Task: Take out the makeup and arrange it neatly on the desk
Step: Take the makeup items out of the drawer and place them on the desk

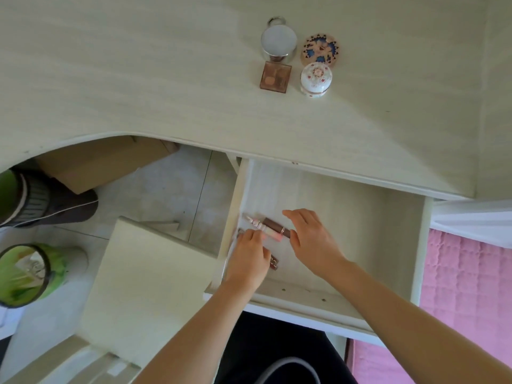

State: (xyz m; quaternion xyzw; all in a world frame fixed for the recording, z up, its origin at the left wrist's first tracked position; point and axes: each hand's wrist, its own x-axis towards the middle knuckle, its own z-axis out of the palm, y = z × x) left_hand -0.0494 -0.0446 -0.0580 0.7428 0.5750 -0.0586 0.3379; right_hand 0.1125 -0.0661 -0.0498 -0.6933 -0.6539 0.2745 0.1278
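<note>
The open drawer (360, 217) holds several makeup tubes at its left side. A brown tube (274, 225) and a pink tube (267, 231) lie side by side. A dark item (274, 264) peeks out below my left hand (249, 256). That hand's fingers curl down over a small tube (240, 231) by the drawer's left wall, and their tips touch the pink tube. My right hand (310, 239) hovers at the brown tube's right end, thumb and fingers spread, gripping nothing. On the desk (138, 79) stand a silver round jar (278, 41), a patterned round compact (320, 49), a square brown compact (275, 76) and a white domed jar (315, 79).
A pale stool or box top (149, 273) stands left of the drawer. A green-lined bin (25, 273) and a slippered foot (50, 203) are on the floor at the left. A pink quilt (468, 286) lies to the right.
</note>
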